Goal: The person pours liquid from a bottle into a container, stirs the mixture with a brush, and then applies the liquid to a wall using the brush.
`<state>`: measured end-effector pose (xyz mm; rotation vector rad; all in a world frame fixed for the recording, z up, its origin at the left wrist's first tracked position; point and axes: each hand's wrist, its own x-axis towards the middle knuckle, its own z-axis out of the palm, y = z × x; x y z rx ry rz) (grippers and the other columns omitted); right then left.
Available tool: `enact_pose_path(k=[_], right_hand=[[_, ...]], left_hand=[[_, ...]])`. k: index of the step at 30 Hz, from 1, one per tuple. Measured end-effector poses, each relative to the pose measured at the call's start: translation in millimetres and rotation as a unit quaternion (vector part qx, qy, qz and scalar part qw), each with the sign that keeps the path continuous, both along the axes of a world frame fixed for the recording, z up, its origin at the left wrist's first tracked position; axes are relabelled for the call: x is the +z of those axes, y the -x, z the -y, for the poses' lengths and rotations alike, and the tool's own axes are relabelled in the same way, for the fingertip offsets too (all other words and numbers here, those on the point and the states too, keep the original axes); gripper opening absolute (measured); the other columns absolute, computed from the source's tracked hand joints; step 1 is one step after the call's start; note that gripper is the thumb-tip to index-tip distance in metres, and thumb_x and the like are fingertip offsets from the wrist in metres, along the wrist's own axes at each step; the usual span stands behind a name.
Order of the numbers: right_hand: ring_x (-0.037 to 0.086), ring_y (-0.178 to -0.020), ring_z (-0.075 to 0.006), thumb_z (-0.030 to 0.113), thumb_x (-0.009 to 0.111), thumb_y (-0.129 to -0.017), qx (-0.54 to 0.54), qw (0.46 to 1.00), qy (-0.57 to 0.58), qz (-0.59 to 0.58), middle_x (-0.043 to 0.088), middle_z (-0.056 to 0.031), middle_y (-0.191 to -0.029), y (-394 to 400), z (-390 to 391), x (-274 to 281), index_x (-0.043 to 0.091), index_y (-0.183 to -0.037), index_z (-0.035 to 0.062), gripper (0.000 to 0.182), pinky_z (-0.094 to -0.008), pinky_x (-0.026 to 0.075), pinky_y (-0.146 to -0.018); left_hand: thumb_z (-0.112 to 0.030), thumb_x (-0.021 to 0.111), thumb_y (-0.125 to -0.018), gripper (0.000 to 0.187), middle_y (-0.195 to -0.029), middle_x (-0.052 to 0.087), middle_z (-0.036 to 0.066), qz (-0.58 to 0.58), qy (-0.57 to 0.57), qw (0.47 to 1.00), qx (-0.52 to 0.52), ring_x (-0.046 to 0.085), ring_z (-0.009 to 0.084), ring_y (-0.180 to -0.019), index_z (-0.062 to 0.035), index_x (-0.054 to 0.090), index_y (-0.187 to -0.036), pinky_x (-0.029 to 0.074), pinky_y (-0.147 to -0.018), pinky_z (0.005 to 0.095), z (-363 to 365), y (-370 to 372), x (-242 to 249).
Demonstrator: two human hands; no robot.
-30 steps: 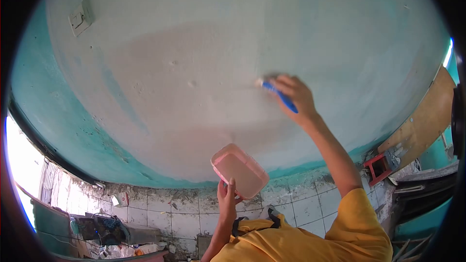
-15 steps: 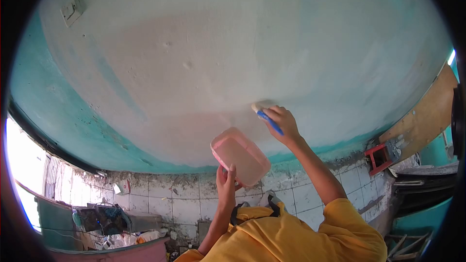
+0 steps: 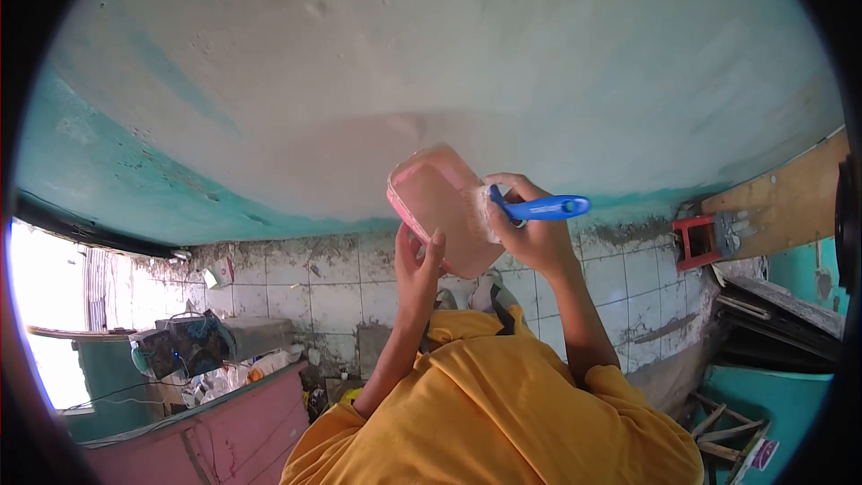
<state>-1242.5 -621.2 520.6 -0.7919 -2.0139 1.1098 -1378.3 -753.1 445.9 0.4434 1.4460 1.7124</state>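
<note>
My left hand (image 3: pixel 419 260) grips a pink plastic tub (image 3: pixel 404 208) by its near left side, thumb over the rim. Pale pinkish paint (image 3: pixel 435 202) covers the inside of the tub. A paintbrush (image 3: pixel 548 207) with a blue handle is held in my right hand (image 3: pixel 539 238), its handle pointing right. The pale bristles lie over the tub's right edge, against the paint. Behind both hands rises the wall (image 3: pixel 359 63), coated off-white over turquoise, with a turquoise band along its bottom.
White floor tiles (image 3: pixel 337 283), stained with dirt, run along the wall's foot. A red plastic stool (image 3: pixel 696 242) stands at the right beside a wooden board (image 3: pixel 781 175). On the left, a pink counter (image 3: pixel 242 422) bears dark equipment (image 3: pixel 193 346) and plastic bags.
My right hand has brought the brush down from the wall to the tub, its handle swinging round to the right. The view has tilted down, showing more floor.
</note>
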Motion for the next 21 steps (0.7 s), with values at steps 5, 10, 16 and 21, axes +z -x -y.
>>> enact_pose_path(k=[5, 10, 16, 21], right_hand=[[0.061, -0.062, -0.0287, 0.017, 0.074, -0.083, -0.078, 0.972, -0.196, 0.103, 0.072, -0.0064, -0.079, 5.4, 6.6, -24.9, 0.071, -0.105, 0.0082, 0.024, -0.0393, 0.053, -0.06], [0.059, -0.064, -0.0276, 0.017, 0.076, -0.082, -0.085, 0.96, -0.227, 0.139, 0.071, -0.0046, -0.076, 8.0, 8.2, -27.2, 0.071, -0.103, 0.0107, 0.023, -0.0379, 0.05, -0.061], [0.057, -0.063, -0.0274, 0.016, 0.078, -0.078, -0.086, 0.961, -0.236, 0.119, 0.07, -0.0037, -0.074, 4.5, -1.5, -25.0, 0.072, -0.1, 0.011, 0.023, -0.037, 0.048, -0.062], [0.056, -0.064, -0.0287, 0.013, 0.077, -0.076, -0.019, 0.955, -0.235, 0.178, 0.069, -0.0046, -0.071, 16.0, -6.9, -20.9, 0.073, -0.1, 0.014, 0.024, -0.0376, 0.049, -0.065]], left_hand=[[-0.04, 0.068, -0.099, 0.079, -0.131, 0.061, 0.014, -0.041, 0.01, 0.999, -0.014, 0.066, 0.0197, -0.109, -0.0017, 0.028, -0.156, 0.06, -0.078, 0.0316, 0.2, -6.2, -3.5], [-0.029, 0.074, -0.096, 0.08, -0.129, 0.059, 0.017, -0.001, -0.028, 1.0, 0.003, 0.066, 0.0218, -0.108, 0.002, 0.028, -0.154, 0.057, -0.07, 0.0282, -5.9, -8.2, 1.0], [-0.031, 0.073, -0.097, 0.08, -0.126, 0.061, 0.016, -0.007, -0.015, 0.999, 0.042, 0.066, 0.0207, -0.108, 0.0011, 0.028, -0.154, 0.058, -0.072, 0.0286, -13.7, -13.2, 0.0], [-0.034, 0.07, -0.099, 0.077, -0.126, 0.062, 0.013, 0.03, 0.012, 0.999, 0.031, 0.065, 0.0178, -0.105, -0.0014, 0.029, -0.155, 0.058, -0.073, 0.0289, -19.4, -18.5, 0.7]])
